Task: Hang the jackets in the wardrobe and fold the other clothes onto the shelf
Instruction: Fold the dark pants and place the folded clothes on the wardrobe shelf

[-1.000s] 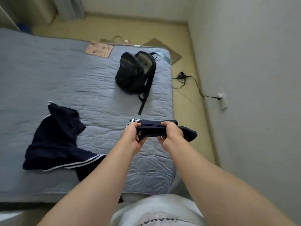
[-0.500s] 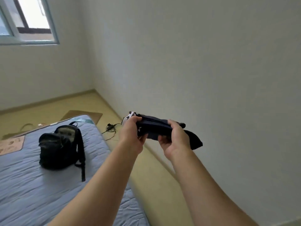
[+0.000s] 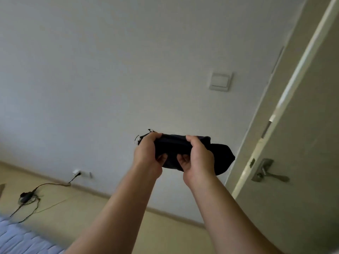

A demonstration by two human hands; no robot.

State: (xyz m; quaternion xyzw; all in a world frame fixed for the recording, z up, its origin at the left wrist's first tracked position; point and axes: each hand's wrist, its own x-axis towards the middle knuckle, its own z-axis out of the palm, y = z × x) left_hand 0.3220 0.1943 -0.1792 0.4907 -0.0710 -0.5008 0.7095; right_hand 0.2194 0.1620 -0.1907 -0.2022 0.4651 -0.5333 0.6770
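A folded dark navy garment [image 3: 174,145] with a bit of white trim at its left end is held up in front of me, in the air before the white wall. My left hand [image 3: 148,154] grips its left end, fingers curled over the top and thumb underneath. My right hand [image 3: 199,158] grips the middle-right part the same way, and the garment's right end sticks out past it. No wardrobe or shelf is in view.
A door [image 3: 297,143] with a metal lever handle [image 3: 269,173] stands at the right, a light switch [image 3: 220,81] on the wall beside it. A wall socket [image 3: 78,172] with a black cable [image 3: 29,196] lies on the floor at left. The bed corner [image 3: 20,239] shows bottom left.
My view has swung right from the bed, past the backpack, to the wall and door. Both hands have kept the folded garment and carried it along.
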